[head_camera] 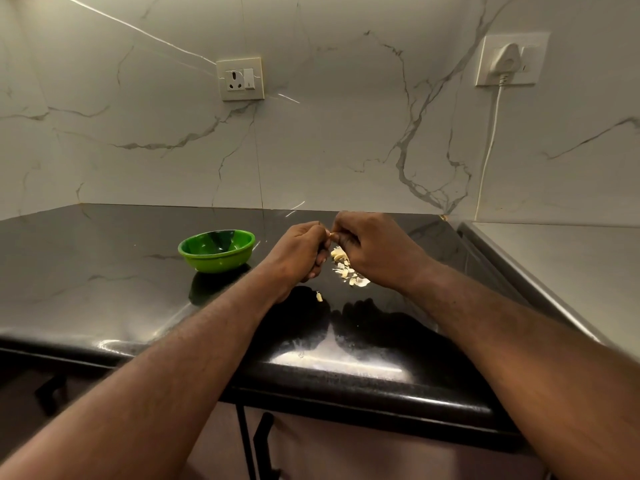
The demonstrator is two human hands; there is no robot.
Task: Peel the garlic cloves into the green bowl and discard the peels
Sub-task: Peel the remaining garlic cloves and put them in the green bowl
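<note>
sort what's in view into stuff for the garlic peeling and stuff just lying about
For the job: left hand and right hand, both pinching a small garlic clove; round green plastic bowl; pale heap of garlic pieces and peels on the glossy black countertop; one stray pale scrap.
Just there: white wall socket with switch; white plug with cord.

We see warm, fairly dim indoor light. Glare streaks the glossy black desk (104, 271) along its front edge, dark arm reflections lie beside that glare, and wide-angle distortion bends the marble wall (346, 116) behind the desk. Focus stays sharp throughout.
</note>
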